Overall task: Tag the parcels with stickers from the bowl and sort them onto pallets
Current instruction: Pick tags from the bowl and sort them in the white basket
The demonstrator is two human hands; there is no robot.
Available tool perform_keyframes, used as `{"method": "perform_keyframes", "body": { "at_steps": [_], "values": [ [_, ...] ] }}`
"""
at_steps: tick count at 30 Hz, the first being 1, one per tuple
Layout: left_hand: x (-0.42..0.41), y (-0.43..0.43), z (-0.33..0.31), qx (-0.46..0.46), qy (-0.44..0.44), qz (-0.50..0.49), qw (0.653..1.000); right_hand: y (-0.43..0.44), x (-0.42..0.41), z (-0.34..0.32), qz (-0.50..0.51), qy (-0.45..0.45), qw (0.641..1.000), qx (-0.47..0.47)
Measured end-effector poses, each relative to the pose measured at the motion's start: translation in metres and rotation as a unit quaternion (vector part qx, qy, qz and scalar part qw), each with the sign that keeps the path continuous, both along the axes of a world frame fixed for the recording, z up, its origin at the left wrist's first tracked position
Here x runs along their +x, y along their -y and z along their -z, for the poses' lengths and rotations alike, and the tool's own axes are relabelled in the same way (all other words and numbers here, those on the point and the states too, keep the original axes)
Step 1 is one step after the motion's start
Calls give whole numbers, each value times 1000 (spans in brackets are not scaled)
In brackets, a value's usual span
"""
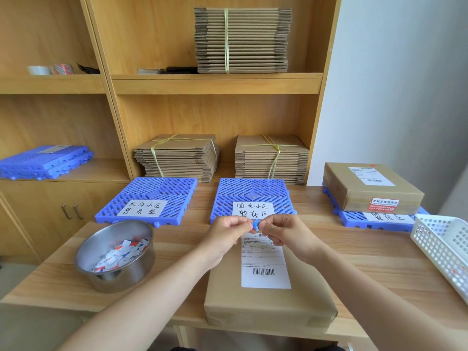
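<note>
A small blue sticker (256, 224) is pinched between the left hand (229, 230) and right hand (283, 230) above the parcel (268, 305) on the tabletop (354, 254), where it could be creased or stuck to fingertips if peeled carelessly.

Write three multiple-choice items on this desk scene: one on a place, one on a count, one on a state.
1. Where is the steel bowl?
A. left of the near parcel
B. on a pallet
C. on the shelf

2. How many blue pallets lie on the desk?
A. one
B. three
C. five

3. What do both hands hold?
A. nothing
B. scissors
C. a blue sticker

Key: 1 A, it sits on the desk at the left; 2 B, left, middle, right; 3 C, left hand and right hand pinch it.
</note>
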State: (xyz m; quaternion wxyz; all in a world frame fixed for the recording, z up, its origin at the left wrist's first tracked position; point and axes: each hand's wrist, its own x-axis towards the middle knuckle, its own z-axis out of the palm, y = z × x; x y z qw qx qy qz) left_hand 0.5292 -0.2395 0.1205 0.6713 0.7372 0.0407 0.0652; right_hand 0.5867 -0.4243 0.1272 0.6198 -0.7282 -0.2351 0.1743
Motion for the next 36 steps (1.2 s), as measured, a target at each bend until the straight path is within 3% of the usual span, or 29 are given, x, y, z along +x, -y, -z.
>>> {"method": "perform_keyframes", "body": {
  "at_steps": [10, 16, 27, 36],
  "values": [
    [1, 0, -1, -28, -6, 26, 999, 1, 1, 0, 10, -1, 1000, -2],
    [2, 2, 1, -10, -5, 12, 1000, -7, -3, 2, 46, 59, 997, -30],
    [-1, 0, 3, -71, 11, 39, 997, -4, -4, -1, 13, -3, 1000, 10],
    [0, 2, 0, -61, 13, 32, 998, 0, -2, -2, 3, -20, 1000, 19]
  ]
}}
